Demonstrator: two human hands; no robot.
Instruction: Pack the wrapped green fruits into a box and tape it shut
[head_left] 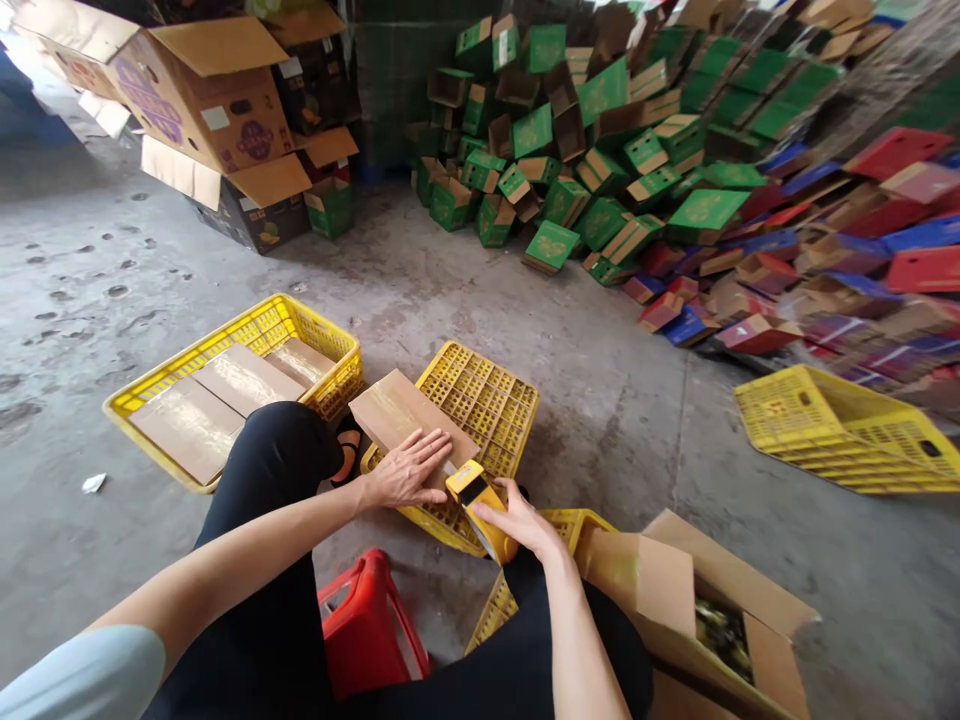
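Carton (399,406) overhangs edge of yellow crate (495,400).

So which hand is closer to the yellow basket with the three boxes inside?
The left hand. It rests on a cardboard box, to the right of the yellow basket in the picture; the right hand is farther right, holding a yellow tape dispenser.

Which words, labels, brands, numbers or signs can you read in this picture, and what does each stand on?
None can be read.
Tape dispenser: any marking too small to read.
Box under the left hand: no text visible.
Brown carton: purple print, too blurred; white label, too small.
Dark carton below it: pale print, too small.
Green box: pale design, too blurred.
Yellow crate at right: red mark, too blurred.
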